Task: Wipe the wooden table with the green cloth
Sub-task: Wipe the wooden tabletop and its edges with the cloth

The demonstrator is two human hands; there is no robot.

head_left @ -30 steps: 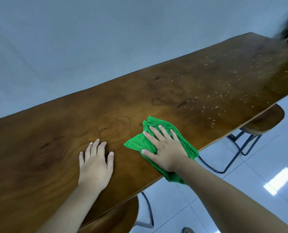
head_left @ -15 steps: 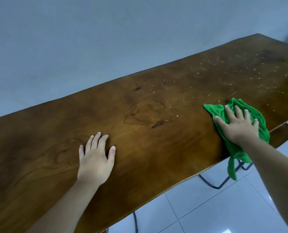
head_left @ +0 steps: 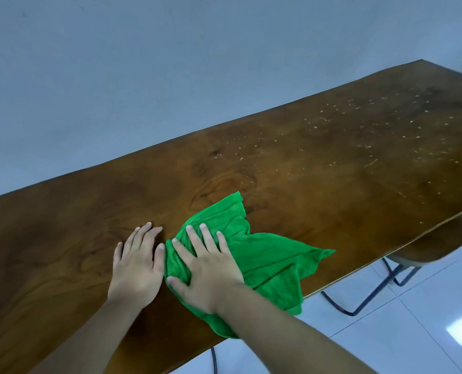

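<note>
The long dark-brown wooden table [head_left: 319, 179] runs from the near left to the far right, its far edge close to a plain pale grey wall [head_left: 143, 76]. On its left stretch the grain shows bare, with no specks that can be made out. There the left hand [head_left: 138, 268] lies flat on the wood, palm down, fingers straight and close together, holding nothing.

Just to its right, thumb nearly touching it, the right hand [head_left: 205, 271] presses flat on the crumpled bright green cloth [head_left: 267, 260], fingers spread wide, palm bearing down rather than pinching. The cloth sits near the table's near edge, about midway along the visible top; one corner points toward the far side, another reaches right, and its near part hangs over the edge.

Further right, pale crumbs [head_left: 359, 125] are scattered across the far-right half of the top, thickest toward the far end. So, judging by this, the wiping is partly done: the left stretch looks clean, the right half is left to do.

Under the right end, a brown round-seated stool with dark metal legs [head_left: 440, 247] stands on the white tiled floor [head_left: 386, 333], half hidden by the tabletop. The table's left end and far right corner are cut off, and the corner is blurred, so whether crumbs lie there is hard to say.
</note>
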